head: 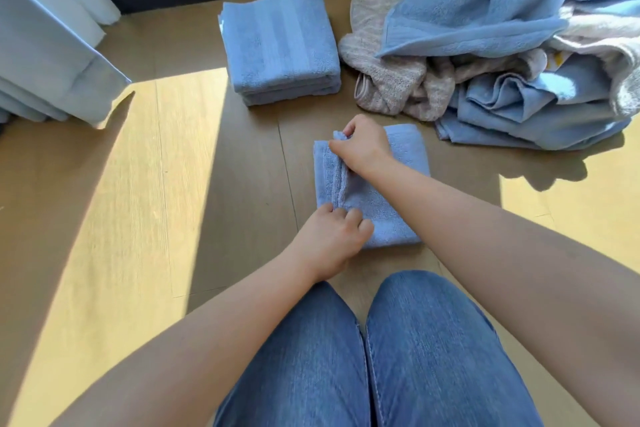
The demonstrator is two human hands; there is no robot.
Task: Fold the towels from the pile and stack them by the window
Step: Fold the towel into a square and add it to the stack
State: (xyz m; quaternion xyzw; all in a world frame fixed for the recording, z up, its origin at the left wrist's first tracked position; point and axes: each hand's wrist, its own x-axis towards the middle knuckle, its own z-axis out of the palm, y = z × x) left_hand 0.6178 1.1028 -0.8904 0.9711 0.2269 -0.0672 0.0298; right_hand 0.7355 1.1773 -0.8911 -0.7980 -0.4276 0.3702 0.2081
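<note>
Few towels on the stack [280, 45] already; right hand [362, 147] & left hand [332, 241] each pinch an edge of the blue towel [384, 218], prob. last fold; big pile [502, 55] left.

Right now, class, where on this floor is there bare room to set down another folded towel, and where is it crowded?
Bare wooden floor lies left of the folded towel stack, up to the curtain, and down the sunlit side. A narrow strip is free between the stack and the blue towel. The right is crowded: the unfolded pile sprawls close to both.
</note>
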